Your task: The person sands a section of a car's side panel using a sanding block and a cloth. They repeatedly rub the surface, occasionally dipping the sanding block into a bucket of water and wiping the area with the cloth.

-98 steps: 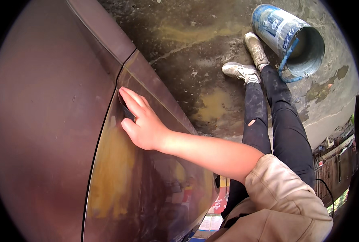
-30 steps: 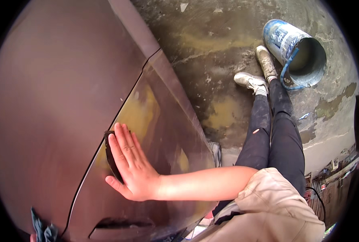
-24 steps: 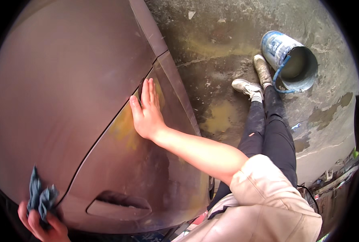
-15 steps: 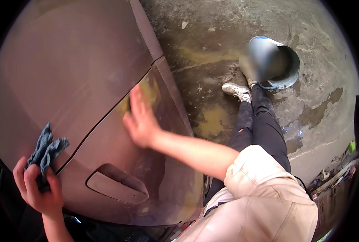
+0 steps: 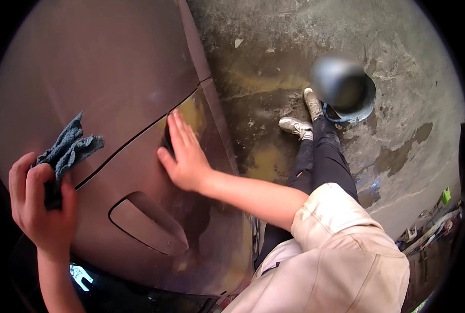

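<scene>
My left hand (image 5: pixel 43 211) is closed round a crumpled blue-grey cloth (image 5: pixel 68 148) at the left, over the mauve car panel (image 5: pixel 112 73). Something dark shows below the cloth, between thumb and fingers. Flat against the panel lies my right hand (image 5: pixel 186 161), its fingers together and pointing away, its thumb apart. Those fingertips rest beside the panel seam, on a yellowish patch (image 5: pixel 192 116). Between thumb and forefinger a black area shows; I cannot tell whether it is a thin sheet under the hand or shadow. The palm hides what lies beneath.
Nearer than my right hand is a recessed door handle (image 5: pixel 149 224). A bucket (image 5: pixel 369 101), partly blurred, stands on the stained concrete floor (image 5: pixel 404 57) by my shoes (image 5: pixel 296 126). Assorted items (image 5: pixel 436 224) lie along the far right edge.
The view has shifted a little, so the handle sits higher and the bucket more to the left. My left hand has risen with the cloth. My right hand, blurred before, now shows sharply.
</scene>
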Available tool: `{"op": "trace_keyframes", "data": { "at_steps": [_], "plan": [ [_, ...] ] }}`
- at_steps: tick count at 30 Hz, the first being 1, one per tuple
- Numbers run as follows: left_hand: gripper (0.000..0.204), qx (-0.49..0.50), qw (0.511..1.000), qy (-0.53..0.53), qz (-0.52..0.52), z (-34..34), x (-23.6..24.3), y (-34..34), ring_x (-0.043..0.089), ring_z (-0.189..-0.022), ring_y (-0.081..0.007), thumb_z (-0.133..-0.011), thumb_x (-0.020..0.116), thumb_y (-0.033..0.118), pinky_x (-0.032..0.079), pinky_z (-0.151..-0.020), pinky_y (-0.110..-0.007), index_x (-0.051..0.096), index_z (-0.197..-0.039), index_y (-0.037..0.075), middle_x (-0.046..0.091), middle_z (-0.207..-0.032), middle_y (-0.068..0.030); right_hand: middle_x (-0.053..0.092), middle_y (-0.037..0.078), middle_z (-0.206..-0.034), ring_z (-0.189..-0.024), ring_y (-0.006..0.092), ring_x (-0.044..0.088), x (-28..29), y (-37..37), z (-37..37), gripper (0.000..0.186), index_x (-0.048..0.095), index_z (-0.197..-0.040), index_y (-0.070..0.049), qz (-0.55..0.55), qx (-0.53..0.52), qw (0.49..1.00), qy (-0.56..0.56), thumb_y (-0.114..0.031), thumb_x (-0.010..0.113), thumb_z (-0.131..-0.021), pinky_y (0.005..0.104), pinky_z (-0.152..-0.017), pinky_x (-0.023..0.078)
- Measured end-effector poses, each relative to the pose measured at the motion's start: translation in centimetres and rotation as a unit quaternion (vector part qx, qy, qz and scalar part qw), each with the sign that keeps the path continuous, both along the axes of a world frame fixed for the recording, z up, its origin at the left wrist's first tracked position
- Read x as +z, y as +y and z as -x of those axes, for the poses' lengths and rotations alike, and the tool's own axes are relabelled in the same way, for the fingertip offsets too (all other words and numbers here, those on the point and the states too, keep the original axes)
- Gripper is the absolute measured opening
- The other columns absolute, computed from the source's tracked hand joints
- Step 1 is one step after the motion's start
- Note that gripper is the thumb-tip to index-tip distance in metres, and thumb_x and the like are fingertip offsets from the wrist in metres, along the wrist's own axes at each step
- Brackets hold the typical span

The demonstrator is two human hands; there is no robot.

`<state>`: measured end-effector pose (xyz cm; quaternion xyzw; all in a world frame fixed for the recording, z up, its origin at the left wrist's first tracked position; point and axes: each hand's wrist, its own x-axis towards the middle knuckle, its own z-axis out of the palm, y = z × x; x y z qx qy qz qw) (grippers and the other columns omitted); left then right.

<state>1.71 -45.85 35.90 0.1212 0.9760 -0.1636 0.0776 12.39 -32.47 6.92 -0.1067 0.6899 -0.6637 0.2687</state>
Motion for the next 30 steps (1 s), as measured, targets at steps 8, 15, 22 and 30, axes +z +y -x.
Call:
{"op": "trace_keyframes", "data": {
  "at_steps": [8, 15, 22, 30],
  "plan": [
    [0.019, -0.003, 1.0, -0.019, -0.014, -0.2, 0.1, -0.4, 0.066, -0.095, -0.0342, -0.075, 0.073, -0.004, 0.053, -0.079, -0.036, 0.06, -0.089, -0.002, 0.062, -0.106, -0.0203, 0.037, 0.026, -0.155, -0.141, 0.0447, 0.038, -0.4, 0.6, 1.1, 0.063, 0.04, -0.151, 0.006, -0.015, -0.056, 0.996, 0.074, -0.025, 0.057, -0.099, 0.0514, -0.117, 0.032],
    [0.021, 0.018, 0.999, -0.036, -0.037, -0.1, 0.3, -0.4, 0.065, -0.088, -0.0294, -0.08, 0.073, -0.005, 0.053, -0.078, -0.036, 0.061, -0.096, -0.001, 0.064, -0.114, -0.0181, 0.044, 0.023, -0.151, -0.138, 0.0415, 0.044, -1.6, 2.0, 2.7, 0.056, 0.047, -0.15, 0.0, -0.027, -0.019, 0.994, 0.101, -0.023, 0.054, -0.099, 0.0512, -0.114, 0.035],
    [0.021, 0.007, 1.0, -0.017, -0.017, 0.0, 0.1, 0.1, 0.066, -0.091, -0.0326, -0.077, 0.074, -0.003, 0.054, -0.079, -0.036, 0.06, -0.093, 0.001, 0.063, -0.11, -0.0183, 0.044, 0.023, -0.15, -0.135, 0.0414, 0.047, -2.1, 2.3, 3.2, 0.05, 0.054, -0.146, -0.002, -0.016, -0.027, 0.999, 0.039, -0.023, 0.054, -0.101, 0.0493, -0.114, 0.037],
    [0.02, -0.012, 0.999, -0.018, -0.026, 0.1, 0.0, 0.0, 0.066, -0.09, -0.0307, -0.082, 0.072, -0.003, 0.054, -0.079, -0.036, 0.061, -0.098, 0.001, 0.064, -0.115, -0.0182, 0.05, 0.022, -0.146, -0.131, 0.0415, 0.051, -4.1, 2.4, 3.0, 0.044, 0.06, -0.144, -0.013, -0.026, -0.055, 0.998, -0.009, -0.028, 0.05, -0.104, 0.0484, -0.111, 0.04]
  ]
}}
